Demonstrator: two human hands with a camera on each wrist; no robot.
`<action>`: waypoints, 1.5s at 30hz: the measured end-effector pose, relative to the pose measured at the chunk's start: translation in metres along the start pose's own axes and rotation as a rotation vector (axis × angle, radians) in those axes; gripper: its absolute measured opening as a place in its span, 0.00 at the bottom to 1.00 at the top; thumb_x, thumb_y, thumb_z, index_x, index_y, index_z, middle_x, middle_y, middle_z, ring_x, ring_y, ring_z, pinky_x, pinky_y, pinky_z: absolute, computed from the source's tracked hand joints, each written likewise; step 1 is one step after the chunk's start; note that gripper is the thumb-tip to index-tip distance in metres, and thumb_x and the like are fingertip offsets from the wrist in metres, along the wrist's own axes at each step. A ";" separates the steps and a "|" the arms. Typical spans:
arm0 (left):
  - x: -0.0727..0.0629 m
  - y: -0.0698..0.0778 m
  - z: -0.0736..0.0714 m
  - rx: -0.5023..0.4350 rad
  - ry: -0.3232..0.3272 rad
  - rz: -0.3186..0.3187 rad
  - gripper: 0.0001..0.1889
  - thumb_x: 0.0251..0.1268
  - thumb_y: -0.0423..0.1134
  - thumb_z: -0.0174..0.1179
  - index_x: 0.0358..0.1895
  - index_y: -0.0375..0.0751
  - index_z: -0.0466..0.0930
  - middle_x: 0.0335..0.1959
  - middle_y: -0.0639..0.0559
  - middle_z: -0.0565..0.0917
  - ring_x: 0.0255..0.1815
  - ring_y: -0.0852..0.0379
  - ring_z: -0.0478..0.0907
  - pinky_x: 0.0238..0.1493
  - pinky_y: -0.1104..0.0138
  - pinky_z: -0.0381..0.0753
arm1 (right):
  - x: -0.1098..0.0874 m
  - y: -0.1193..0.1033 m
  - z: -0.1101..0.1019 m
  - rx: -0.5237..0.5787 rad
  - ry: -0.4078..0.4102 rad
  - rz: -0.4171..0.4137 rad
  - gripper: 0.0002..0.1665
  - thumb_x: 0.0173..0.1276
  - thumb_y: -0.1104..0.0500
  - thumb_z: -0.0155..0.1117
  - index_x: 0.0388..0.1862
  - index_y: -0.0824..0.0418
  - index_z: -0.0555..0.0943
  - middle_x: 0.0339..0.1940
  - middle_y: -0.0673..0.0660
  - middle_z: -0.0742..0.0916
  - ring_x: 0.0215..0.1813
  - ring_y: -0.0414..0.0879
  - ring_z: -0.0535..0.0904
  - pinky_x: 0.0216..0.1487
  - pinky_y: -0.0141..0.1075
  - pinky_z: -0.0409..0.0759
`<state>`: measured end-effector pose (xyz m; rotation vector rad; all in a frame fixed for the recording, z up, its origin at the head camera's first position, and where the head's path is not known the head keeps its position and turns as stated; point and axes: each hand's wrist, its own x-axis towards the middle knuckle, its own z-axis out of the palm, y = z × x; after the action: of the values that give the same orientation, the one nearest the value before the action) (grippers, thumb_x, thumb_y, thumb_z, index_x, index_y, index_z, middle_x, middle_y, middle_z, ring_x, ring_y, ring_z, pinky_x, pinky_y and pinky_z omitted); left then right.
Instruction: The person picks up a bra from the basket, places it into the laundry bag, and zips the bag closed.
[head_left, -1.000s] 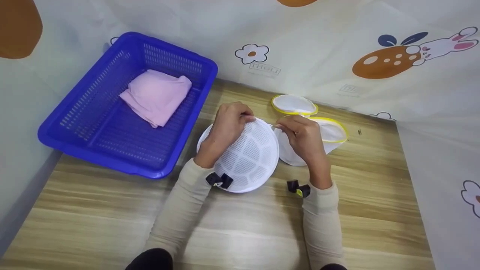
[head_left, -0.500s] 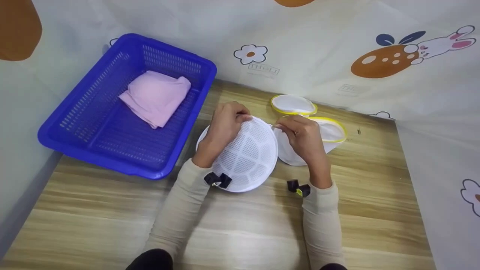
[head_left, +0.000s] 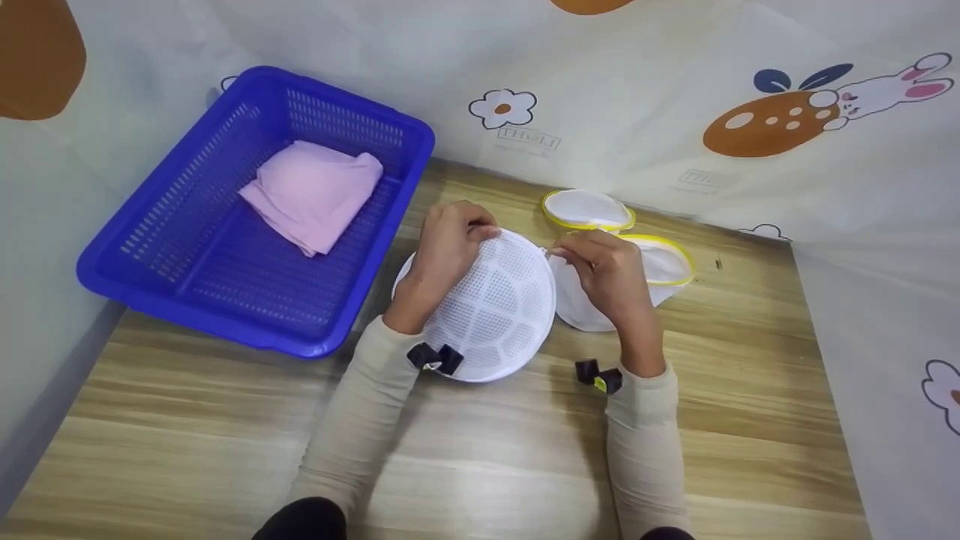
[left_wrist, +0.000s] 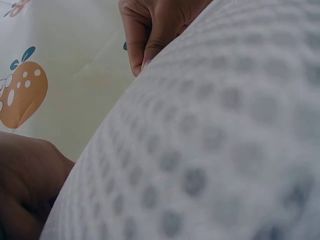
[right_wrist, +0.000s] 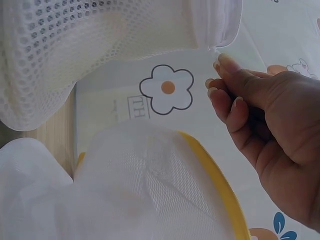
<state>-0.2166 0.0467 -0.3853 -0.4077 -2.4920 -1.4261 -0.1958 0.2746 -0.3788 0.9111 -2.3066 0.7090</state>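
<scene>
A round white mesh laundry bag [head_left: 487, 315] stands between my hands, its ribbed mesh face turned toward me. My left hand [head_left: 448, 244] grips its upper rim, thumb in front, and the forearm crosses its left side. At the upper right of the rim, my right hand [head_left: 609, 274] pinches a small tab on the edge, likely the zipper pull, between thumb and fingers. In the right wrist view, this tab [right_wrist: 214, 52] hangs at the corner of the white band, mostly covered by the thumb. Mesh fills most of the left wrist view.
Behind and below my right hand lie white mesh pieces with yellow edging, one nearer [head_left: 664, 262] and one farther [head_left: 589, 206]. A blue plastic basket [head_left: 255, 341] on the left holds a folded pink cloth [head_left: 315, 187]. A printed sheet [head_left: 615, 127] rises behind the wooden tabletop [head_left: 480, 480].
My left hand and the laundry bag have shifted very slightly left and away from me. The right hand keeps its pinch in nearly the same place.
</scene>
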 end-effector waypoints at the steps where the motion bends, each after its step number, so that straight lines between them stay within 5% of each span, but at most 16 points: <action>1: 0.000 0.000 0.000 0.000 0.005 -0.003 0.03 0.55 0.34 0.68 0.28 0.37 0.87 0.28 0.48 0.86 0.34 0.52 0.82 0.42 0.62 0.78 | 0.000 0.000 0.000 0.001 0.002 0.001 0.03 0.57 0.68 0.71 0.31 0.64 0.87 0.28 0.55 0.87 0.33 0.48 0.83 0.33 0.40 0.81; 45: 0.002 -0.007 -0.007 -0.004 0.078 -0.073 0.03 0.55 0.33 0.68 0.28 0.37 0.88 0.28 0.48 0.86 0.33 0.54 0.81 0.39 0.64 0.77 | 0.000 0.000 0.002 0.043 0.071 0.019 0.04 0.53 0.69 0.72 0.28 0.63 0.87 0.25 0.53 0.86 0.27 0.46 0.80 0.28 0.38 0.76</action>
<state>-0.2209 0.0378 -0.3869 -0.2589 -2.4656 -1.4451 -0.1961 0.2736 -0.3805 0.8703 -2.2481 0.7889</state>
